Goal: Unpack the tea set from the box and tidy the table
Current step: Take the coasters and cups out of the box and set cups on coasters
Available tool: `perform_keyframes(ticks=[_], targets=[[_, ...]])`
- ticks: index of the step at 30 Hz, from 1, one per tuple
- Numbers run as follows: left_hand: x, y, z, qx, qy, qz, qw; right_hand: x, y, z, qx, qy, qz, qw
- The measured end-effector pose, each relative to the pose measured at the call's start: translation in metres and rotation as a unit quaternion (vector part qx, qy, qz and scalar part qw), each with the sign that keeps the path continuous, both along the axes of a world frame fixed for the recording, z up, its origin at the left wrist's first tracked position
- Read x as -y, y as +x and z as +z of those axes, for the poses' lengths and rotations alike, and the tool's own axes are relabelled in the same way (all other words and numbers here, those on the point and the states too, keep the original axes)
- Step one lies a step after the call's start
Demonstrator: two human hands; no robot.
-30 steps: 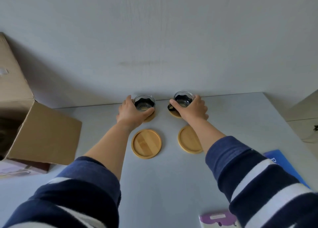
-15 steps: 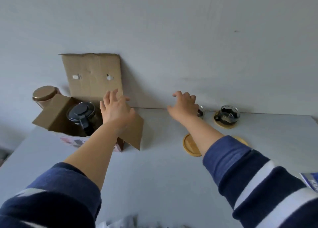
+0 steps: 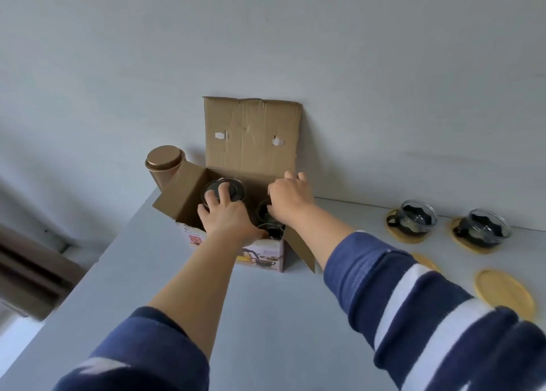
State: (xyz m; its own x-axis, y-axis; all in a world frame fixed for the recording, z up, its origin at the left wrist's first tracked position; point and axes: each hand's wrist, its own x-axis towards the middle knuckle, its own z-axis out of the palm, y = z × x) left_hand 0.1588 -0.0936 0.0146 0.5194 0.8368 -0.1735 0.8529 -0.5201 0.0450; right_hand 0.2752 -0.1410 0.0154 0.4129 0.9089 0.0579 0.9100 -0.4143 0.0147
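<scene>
Both hands reach into the open cardboard box (image 3: 251, 142) on the worktop (image 3: 266, 317), left hand (image 3: 227, 216) spread over the teapot lid (image 3: 223, 190), right hand (image 3: 291, 197) curled at a glass cup (image 3: 263, 210), its grip unconfirmed, apparently for the bare bamboo coaster (image 3: 504, 291).

Both hands reach into the open cardboard box (image 3: 251, 142) at the table's (image 3: 147, 272) far edge. The left hand (image 3: 227, 216) spreads over the lidded teapot (image 3: 233, 188) inside; the right hand (image 3: 291, 197) curls at a glass cup (image 3: 263, 210) beside it. To the right, two glass cups (image 3: 418, 218) (image 3: 487, 231) sit on wooden coasters (image 3: 469, 246), with a bare coaster (image 3: 502, 293) nearer. A copper tin (image 3: 164, 161) stands behind the box.
</scene>
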Motion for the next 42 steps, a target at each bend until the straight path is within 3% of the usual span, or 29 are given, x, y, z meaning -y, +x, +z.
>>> perform_keyframes(ticks=[3, 7, 12, 15, 18, 23, 27, 33, 42], targets=[[0.004, 0.002, 0.001, 0.006, 0.049, -0.008, 0.999, -0.017, -0.005, 0.0, 0.031, -0.104, 0.003, 0.994], [0.005, 0.01, 0.01, 0.03, -0.007, -0.021, 0.999, -0.032, -0.005, 0.001, 0.054, -0.229, -0.021, 0.972], [-0.007, 0.03, 0.0, -0.082, -0.142, -0.095, 0.982, -0.048, -0.005, -0.005, 0.054, -0.249, -0.04, 0.966], [-0.016, 0.038, -0.011, -0.159, -0.221, -0.118, 0.955, -0.052, -0.005, -0.016, 0.071, -0.206, -0.046, 0.975], [-0.017, 0.045, -0.02, -0.184, -0.257, -0.096, 0.944, -0.048, -0.003, -0.017, 0.075, -0.156, -0.031, 0.984], [-0.014, 0.048, -0.018, -0.194, -0.239, -0.087, 0.948, -0.038, 0.004, 0.006, 0.049, -0.072, -0.004, 0.996], [-0.013, 0.045, -0.021, -0.182, -0.216, -0.063, 0.957, -0.02, 0.012, 0.027, -0.052, 0.004, -0.006, 0.999], [-0.012, 0.039, -0.021, -0.145, -0.155, -0.048, 0.976, 0.004, 0.021, 0.046, -0.202, 0.127, -0.063, 0.969], [-0.004, 0.03, 0.037, -0.11, -0.064, -0.06, 0.99, 0.1, 0.064, 0.039, -0.28, 0.199, -0.219, 0.913]])
